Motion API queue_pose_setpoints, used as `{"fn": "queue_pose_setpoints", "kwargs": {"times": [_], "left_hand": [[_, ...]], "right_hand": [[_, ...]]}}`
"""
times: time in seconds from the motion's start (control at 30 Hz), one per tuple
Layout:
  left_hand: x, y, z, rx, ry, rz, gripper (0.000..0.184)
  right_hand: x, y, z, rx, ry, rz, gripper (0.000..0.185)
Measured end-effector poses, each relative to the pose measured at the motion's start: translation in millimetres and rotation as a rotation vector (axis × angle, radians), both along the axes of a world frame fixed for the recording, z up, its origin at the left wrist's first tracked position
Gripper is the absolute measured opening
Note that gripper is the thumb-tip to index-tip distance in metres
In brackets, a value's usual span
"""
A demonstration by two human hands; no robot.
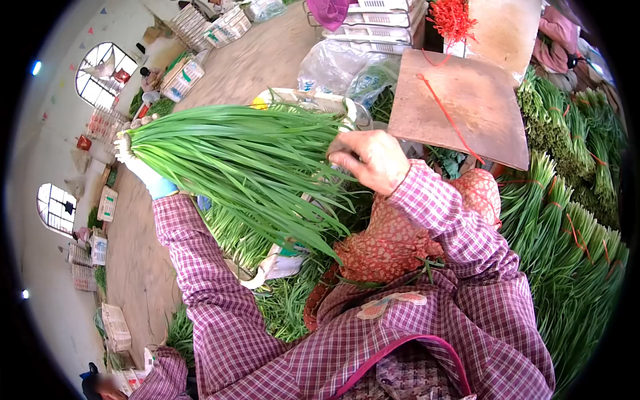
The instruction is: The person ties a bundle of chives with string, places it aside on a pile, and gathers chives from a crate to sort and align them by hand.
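A large bunch of long green leafy stalks [240, 153] is held out in front of me, its pale ends at the left and its leaf tips spreading to the right. My left hand [143, 167], in a light glove, is wrapped round the pale end. Bare and with its fingers curled together, my right hand [373, 160] is at the leaf tips on the right; what it pinches, if anything, is too small to tell. Below the bunch, more loose green stalks [233, 230] lie in a white container.
A brown board [460, 107] with red ties [443, 110] stands ahead on the right. Tied green bundles [567, 247] are stacked at the right. Clear plastic bags [340, 70] and white crates [373, 27] are farther ahead. A person's sleeve [160, 377] shows at the lower left.
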State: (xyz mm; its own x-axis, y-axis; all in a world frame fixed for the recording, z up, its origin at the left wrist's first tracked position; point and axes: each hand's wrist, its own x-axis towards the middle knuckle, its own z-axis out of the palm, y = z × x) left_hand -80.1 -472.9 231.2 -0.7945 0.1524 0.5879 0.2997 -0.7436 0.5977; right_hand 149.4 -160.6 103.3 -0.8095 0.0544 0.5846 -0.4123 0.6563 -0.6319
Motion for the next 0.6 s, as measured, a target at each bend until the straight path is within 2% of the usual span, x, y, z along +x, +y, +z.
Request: {"fn": "queue_pose_setpoints", "kwargs": {"times": [0.1, 0.17, 0.3, 0.57, 0.6], "left_hand": [[3, 9, 7, -0.023, 0.028, -0.026, 0.022], [1, 11, 10, -0.061, 0.056, 0.005, 0.022], [-5, 14, 13, -0.052, 0.059, -0.127, 0.024], [-18, 14, 21, -0.09, 0.087, -0.115, 0.026], [-19, 13, 23, -0.098, 0.079, -0.131, 0.027]], "right_hand": [[3, 0, -5, 0.077, -0.025, -0.053, 0.014], [-4, -1, -12, 0.131, -0.008, -0.174, 0.014], [-19, -6, -18, 0.13, 0.075, -0.231, 0.016], [-37, -15, -10, 0.047, 0.213, -0.233, 0.015], [-33, -12, -8, -0.048, 0.122, -0.215, 0.013]]}}
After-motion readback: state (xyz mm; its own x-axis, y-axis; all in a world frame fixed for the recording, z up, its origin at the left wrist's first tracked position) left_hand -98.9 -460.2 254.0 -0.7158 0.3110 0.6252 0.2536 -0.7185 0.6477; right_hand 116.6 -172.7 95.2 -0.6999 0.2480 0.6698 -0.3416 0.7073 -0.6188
